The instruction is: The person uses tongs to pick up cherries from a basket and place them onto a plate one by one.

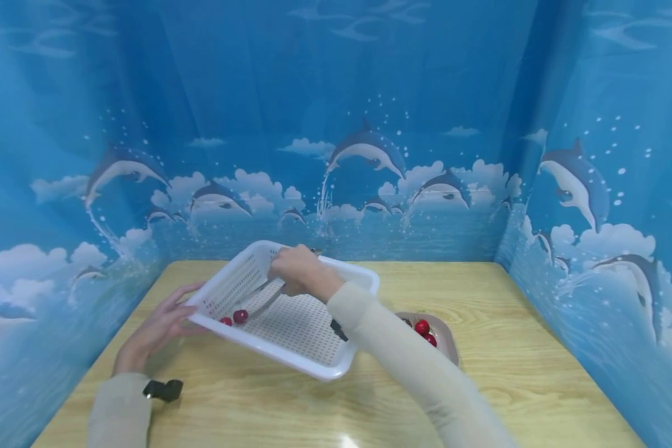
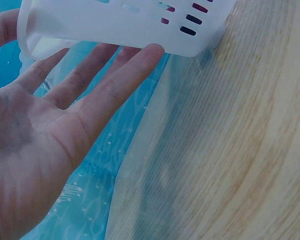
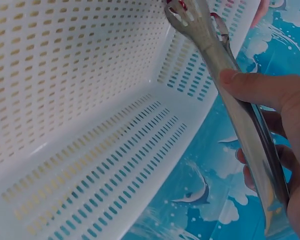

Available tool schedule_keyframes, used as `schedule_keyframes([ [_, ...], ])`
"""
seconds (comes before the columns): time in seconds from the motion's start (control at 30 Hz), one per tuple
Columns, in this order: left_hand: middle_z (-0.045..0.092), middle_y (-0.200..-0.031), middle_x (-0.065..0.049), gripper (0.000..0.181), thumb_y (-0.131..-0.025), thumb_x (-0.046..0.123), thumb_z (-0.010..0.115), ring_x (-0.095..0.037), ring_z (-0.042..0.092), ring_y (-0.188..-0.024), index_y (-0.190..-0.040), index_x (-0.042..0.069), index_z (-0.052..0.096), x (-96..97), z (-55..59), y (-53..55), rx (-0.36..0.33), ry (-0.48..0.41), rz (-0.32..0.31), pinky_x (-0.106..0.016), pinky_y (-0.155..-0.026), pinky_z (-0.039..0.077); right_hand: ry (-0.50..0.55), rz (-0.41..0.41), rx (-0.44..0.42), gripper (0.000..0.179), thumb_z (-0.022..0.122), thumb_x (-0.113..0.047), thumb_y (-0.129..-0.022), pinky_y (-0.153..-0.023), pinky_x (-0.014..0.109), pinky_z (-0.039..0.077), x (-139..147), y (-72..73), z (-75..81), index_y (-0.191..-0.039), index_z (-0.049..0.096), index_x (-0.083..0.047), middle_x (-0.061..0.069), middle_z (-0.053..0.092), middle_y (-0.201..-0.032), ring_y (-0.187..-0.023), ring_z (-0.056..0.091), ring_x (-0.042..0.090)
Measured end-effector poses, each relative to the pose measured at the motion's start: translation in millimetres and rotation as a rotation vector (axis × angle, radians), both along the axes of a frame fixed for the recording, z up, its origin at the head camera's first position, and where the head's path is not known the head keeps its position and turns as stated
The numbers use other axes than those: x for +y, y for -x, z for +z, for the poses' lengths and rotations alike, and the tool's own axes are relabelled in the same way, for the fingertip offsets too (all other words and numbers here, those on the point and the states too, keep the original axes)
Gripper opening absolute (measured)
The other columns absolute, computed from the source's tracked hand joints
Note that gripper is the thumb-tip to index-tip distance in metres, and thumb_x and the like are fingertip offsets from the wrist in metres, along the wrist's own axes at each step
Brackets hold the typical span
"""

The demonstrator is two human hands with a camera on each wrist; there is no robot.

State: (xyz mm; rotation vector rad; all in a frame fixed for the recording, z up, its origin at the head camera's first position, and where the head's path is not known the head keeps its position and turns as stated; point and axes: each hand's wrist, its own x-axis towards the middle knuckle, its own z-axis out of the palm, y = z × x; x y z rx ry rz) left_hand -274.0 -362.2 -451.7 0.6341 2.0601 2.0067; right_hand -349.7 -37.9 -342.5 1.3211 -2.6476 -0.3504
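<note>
A white perforated plastic basket (image 1: 291, 359) is tilted, its left end raised above the table. My left hand (image 1: 159, 326) holds that end by the rim, with long fingers (image 2: 115, 92) stretched beneath its wall. Inside the basket my right hand (image 1: 299, 269) grips metal tongs (image 3: 242, 125), the thumb lying along one arm. The tongs' tips point toward the left end, where two red cherries (image 1: 241, 316) show. In the right wrist view some red appears at the claw tips, cut off by the frame edge; whether a cherry is pinched there is unclear.
To the right, partly hidden by my right forearm, a pinkish-brown plate (image 1: 448, 333) bears red cherries (image 1: 422, 327). The wood-grain table (image 1: 526, 373) is bounded by blue dolphin-print curtains (image 1: 336, 124) at the back and sides.
</note>
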Motion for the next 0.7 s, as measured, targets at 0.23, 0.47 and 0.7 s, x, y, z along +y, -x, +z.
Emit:
schedule_keyframes([
  [0.23,0.061,-0.138,0.01,0.056,-0.11,0.006,0.038,-0.014,0.068,-0.119,-0.163,0.013,0.024,-0.3,0.1,-0.4,0.005,0.008,0.006,-0.05,-0.098,0.062,-0.017,0.024,0.019,0.02,0.083,-0.034,-0.088,-0.077,0.026,0.061,-6,1.2,-9.5,-0.107,0.08,-0.032,-0.013,0.078,-0.108,-0.096,0.07,0.009],
  [0.47,0.062,-0.138,0.008,0.054,-0.109,0.004,0.038,-0.015,0.068,-0.12,-0.162,0.014,0.028,0.8,0.2,0.0,0.006,-0.028,-0.015,-0.049,-0.098,0.062,-0.021,0.053,0.084,0.012,0.08,-0.028,-0.089,-0.067,0.024,0.058,-9,0.6,-13.5,-0.099,0.081,-0.034,-0.016,0.078,-0.099,-0.081,0.066,0.007],
  [0.7,0.06,-0.14,0.009,0.055,-0.11,0.004,0.037,-0.014,0.067,-0.122,-0.162,0.011,0.024,0.1,0.2,0.1,-0.002,-0.025,-0.013,-0.048,-0.098,0.062,-0.032,0.05,0.079,0.01,0.081,-0.033,-0.088,-0.071,0.023,0.058,-11,-1.6,-13.8,-0.098,0.08,-0.033,-0.014,0.078,-0.099,-0.083,0.068,0.007],
])
